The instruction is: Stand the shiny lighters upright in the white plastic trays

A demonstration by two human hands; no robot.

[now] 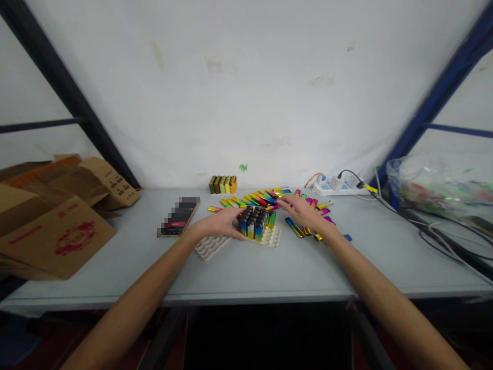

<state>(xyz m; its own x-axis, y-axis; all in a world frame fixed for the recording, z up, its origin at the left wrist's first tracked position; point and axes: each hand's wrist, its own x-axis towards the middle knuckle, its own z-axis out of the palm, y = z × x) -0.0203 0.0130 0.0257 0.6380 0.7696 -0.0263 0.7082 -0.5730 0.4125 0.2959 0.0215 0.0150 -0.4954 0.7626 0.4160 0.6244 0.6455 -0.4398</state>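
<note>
Slim shiny cases with dark tops, like lighters (pixel 252 224), stand upright in rows in a pale moulded tray (pixel 274 239). Their bodies fade from blue to yellow and green. My left hand (pixel 221 224) is at the left side of this group, thumb and fingers spread around its corner; whether it presses on them I cannot tell. Over the loose pile of coloured metallic cases (pixel 262 198), right of the tray, is my right hand (pixel 299 209), its fingers stretched toward the left. No case shows clearly in it. A second pale tray (pixel 210 247) lies partly under my left wrist.
Another block of upright cases (pixel 223 185) stands by the wall. A phone (pixel 179 218) lies at left, beside cardboard boxes (pixel 57 231). A power strip (pixel 339 186), cables (pixel 435 236) and a plastic bag (pixel 427 180) occupy the right side.
</note>
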